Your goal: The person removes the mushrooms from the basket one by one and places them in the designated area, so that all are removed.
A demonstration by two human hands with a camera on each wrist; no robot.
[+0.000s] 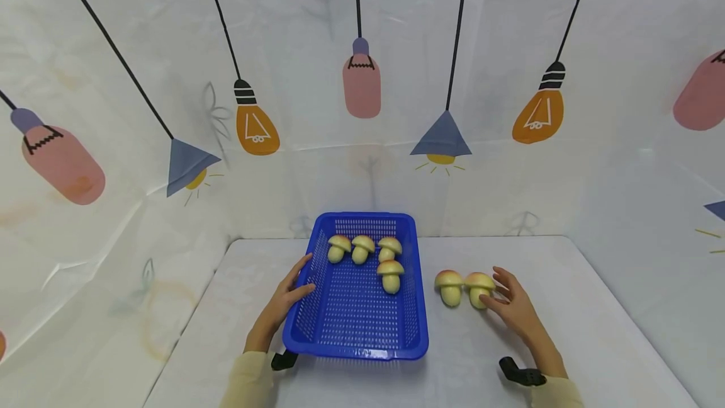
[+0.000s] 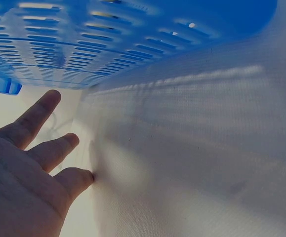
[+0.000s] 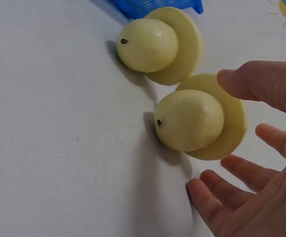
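A blue plastic basket [image 1: 355, 326] holds several toy mushrooms [image 1: 391, 277] with reddish-yellow caps and pale stems, grouped toward its far side. My left hand [image 1: 283, 301] rests at the basket's left rim; in the left wrist view its fingers [image 2: 39, 118] extend fairly straight and spread beside the basket's slotted wall. Two more toy mushrooms stand side by side on the table, right of the basket: a left one [image 1: 450, 288] and a right one [image 1: 479, 288]. My right hand [image 1: 518, 310] is spread around the right mushroom, thumb by its cap, fingers apart from it in the right wrist view.
A white-covered table [image 1: 481, 357] lies under everything. Behind it hangs a white sheet [image 1: 317, 175] printed with lamps and bulbs, which also runs along both sides. Dark straps with black pieces [image 1: 521, 373] sit on the wrists.
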